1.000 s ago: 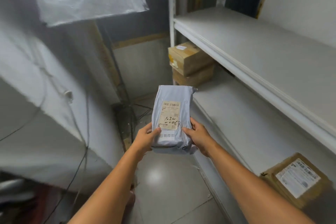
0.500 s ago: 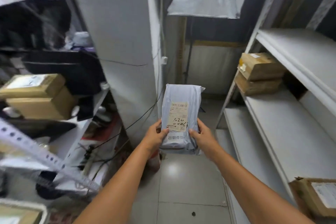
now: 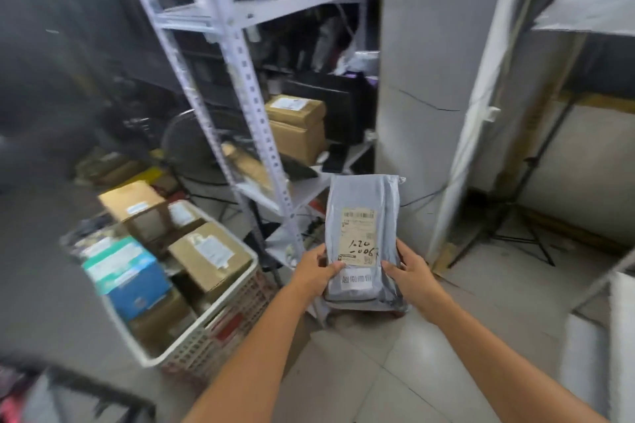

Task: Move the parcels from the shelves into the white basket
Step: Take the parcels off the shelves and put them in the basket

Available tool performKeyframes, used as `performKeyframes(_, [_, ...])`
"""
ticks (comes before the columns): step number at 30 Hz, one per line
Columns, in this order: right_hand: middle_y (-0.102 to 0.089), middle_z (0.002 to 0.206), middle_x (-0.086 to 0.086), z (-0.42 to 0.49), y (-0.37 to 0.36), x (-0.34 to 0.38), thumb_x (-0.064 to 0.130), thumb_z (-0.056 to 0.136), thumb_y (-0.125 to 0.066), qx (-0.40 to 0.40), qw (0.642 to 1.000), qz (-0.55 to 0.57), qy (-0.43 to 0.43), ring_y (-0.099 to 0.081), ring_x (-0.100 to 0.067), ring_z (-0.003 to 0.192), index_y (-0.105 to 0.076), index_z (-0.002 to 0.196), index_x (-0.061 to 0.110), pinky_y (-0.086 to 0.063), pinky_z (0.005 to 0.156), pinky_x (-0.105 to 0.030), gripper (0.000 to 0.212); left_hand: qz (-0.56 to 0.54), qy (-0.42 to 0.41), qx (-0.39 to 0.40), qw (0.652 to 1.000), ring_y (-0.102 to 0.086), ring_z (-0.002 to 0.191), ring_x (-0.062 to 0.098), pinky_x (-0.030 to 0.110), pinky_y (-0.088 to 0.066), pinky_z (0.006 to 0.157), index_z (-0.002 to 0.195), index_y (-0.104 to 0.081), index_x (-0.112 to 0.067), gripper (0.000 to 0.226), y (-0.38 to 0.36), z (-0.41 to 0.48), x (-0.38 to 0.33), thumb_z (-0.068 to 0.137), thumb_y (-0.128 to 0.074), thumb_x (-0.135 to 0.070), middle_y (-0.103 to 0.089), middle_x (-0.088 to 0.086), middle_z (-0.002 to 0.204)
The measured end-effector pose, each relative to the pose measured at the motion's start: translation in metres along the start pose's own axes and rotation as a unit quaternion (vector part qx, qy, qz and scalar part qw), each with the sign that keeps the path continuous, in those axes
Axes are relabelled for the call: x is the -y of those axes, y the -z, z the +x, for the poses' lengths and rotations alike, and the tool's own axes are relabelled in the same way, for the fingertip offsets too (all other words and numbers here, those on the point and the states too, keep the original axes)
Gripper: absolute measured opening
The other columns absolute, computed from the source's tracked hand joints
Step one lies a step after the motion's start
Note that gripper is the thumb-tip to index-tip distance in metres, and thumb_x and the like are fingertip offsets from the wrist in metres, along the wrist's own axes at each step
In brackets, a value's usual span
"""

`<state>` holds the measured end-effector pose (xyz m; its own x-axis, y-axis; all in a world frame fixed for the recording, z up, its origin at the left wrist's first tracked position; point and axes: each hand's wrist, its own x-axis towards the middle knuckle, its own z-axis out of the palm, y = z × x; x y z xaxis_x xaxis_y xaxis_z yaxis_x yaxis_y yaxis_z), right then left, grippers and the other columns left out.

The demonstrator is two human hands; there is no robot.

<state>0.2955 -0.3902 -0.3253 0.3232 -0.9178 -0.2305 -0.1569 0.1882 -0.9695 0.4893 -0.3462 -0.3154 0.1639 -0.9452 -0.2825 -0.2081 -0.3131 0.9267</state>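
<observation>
Left hand [image 3: 314, 273] and right hand [image 3: 409, 273] grip grey parcel [image 3: 362, 244] by near end | long axis 12-to-6 | white basket [image 3: 220, 330] at 8 o'clock, nearer left hand, seemingly almost full

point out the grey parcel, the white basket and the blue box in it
grey parcel [image 3: 359, 240]: head view, on its paper label
white basket [image 3: 220, 330]: head view, on its lattice side wall
blue box [image 3: 137, 292]: head view, on its blue side face
</observation>
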Motion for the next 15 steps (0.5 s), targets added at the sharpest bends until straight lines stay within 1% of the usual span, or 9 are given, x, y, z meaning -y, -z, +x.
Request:
performKeyframes(1, [-0.06, 0.126, 0.008, -0.002, -0.012, -0.001, 0.009, 0.097, -0.053, 0.021, 1.0, -0.006, 0.002, -0.057, -0.012, 0.116, -0.041, 0.143, 0.029, -0.053, 0.095, -0.036, 0.051, -0.011, 0.011, -0.017, 1.0, -0.06, 0.109, 0.017, 0.03, -0.052, 0.093, 0.125, -0.057, -0.016, 0.036, 0.009, -0.012, 0.008, 0.09, -0.063, -0.009, -0.064, 0.002, 0.121])
performKeyframes(4, [-0.059, 0.125, 0.009, -0.005, -0.055, -0.003, 0.006, 0.097, -0.053, 0.083, 0.996, -0.016, 0.017, -0.058, -0.003, 0.107, -0.042, 0.14, 0.029, -0.053, 0.084, -0.018, 0.05, -0.032, 0.038, -0.07, 0.996, -0.061, 0.108, 0.015, 0.035, -0.052, 0.094, 0.127, -0.057, -0.023, 0.038, 0.042, -0.042, 0.031, 0.091, -0.063, -0.013, -0.064, -0.003, 0.121])
performKeyframes(5, [-0.06, 0.124, 0.008, -0.003, -0.07, -0.003, 0.005, 0.096, -0.053, 0.102, 0.994, -0.022, 0.021, -0.058, -0.002, 0.107, -0.043, 0.14, 0.027, -0.053, 0.084, -0.017, 0.049, -0.037, 0.045, -0.087, 0.994, -0.06, 0.109, 0.015, 0.035, -0.052, 0.095, 0.128, -0.056, -0.024, 0.039, 0.054, -0.049, 0.038, 0.091, -0.063, -0.013, -0.064, -0.004, 0.121])
performKeyframes(6, [-0.061, 0.125, 0.007, 0.001, -0.086, -0.002, 0.004, 0.096, -0.053, 0.12, 0.992, -0.029, 0.022, -0.059, -0.003, 0.108, -0.044, 0.139, 0.025, -0.053, 0.087, -0.018, 0.049, -0.04, 0.053, -0.107, 0.992, -0.06, 0.108, 0.014, 0.033, -0.052, 0.093, 0.129, -0.056, -0.024, 0.04, 0.068, -0.055, 0.045, 0.091, -0.063, -0.013, -0.064, -0.004, 0.121])
performKeyframes(9, [-0.062, 0.125, 0.006, 0.017, -0.136, 0.001, 0.003, 0.096, -0.054, 0.175, 0.983, -0.049, 0.032, -0.06, -0.007, 0.113, -0.045, 0.14, 0.021, -0.052, 0.095, -0.026, 0.048, -0.06, 0.073, -0.164, 0.982, -0.06, 0.097, 0.007, 0.018, -0.052, 0.074, 0.127, -0.056, -0.025, 0.039, 0.11, -0.065, 0.066, 0.091, -0.063, -0.012, -0.064, -0.007, 0.115])
performKeyframes(11, [-0.062, 0.127, 0.003, 0.031, -0.172, 0.004, 0.003, 0.095, -0.055, 0.208, 0.976, -0.058, 0.036, -0.06, -0.012, 0.116, -0.046, 0.139, 0.019, -0.051, 0.098, -0.032, 0.047, -0.074, 0.086, -0.204, 0.972, -0.059, 0.092, 0.0, 0.016, -0.052, 0.069, 0.128, -0.056, -0.026, 0.04, 0.141, -0.07, 0.079, 0.09, -0.064, -0.013, -0.065, -0.011, 0.108])
performKeyframes(12, [-0.063, 0.127, 0.002, 0.04, -0.191, 0.006, 0.003, 0.095, -0.055, 0.221, 0.972, -0.064, 0.04, -0.06, -0.014, 0.117, -0.047, 0.138, 0.019, -0.051, 0.099, -0.034, 0.046, -0.078, 0.092, -0.221, 0.968, -0.059, 0.092, -0.001, 0.018, -0.053, 0.071, 0.127, -0.056, -0.027, 0.04, 0.157, -0.071, 0.085, 0.09, -0.064, -0.015, -0.065, -0.012, 0.107])
performKeyframes(13, [-0.063, 0.127, 0.001, 0.051, -0.21, 0.008, 0.004, 0.095, -0.056, 0.232, 0.969, -0.072, 0.044, -0.06, -0.015, 0.117, -0.049, 0.136, 0.019, -0.051, 0.098, -0.033, 0.045, -0.08, 0.095, -0.234, 0.964, -0.06, 0.095, 0.002, 0.024, -0.055, 0.077, 0.126, -0.056, -0.029, 0.039, 0.174, -0.07, 0.091, 0.09, -0.064, -0.016, -0.065, -0.011, 0.109])
performKeyframes(15, [-0.062, 0.126, 0.004, 0.073, -0.248, 0.013, 0.006, 0.094, -0.058, 0.256, 0.962, -0.088, 0.046, -0.06, -0.012, 0.116, -0.048, 0.136, 0.02, -0.052, 0.094, -0.026, 0.045, -0.081, 0.096, -0.251, 0.96, -0.059, 0.107, 0.011, 0.039, -0.054, 0.091, 0.128, -0.056, -0.032, 0.04, 0.208, -0.066, 0.104, 0.091, -0.063, -0.018, -0.064, -0.008, 0.119])
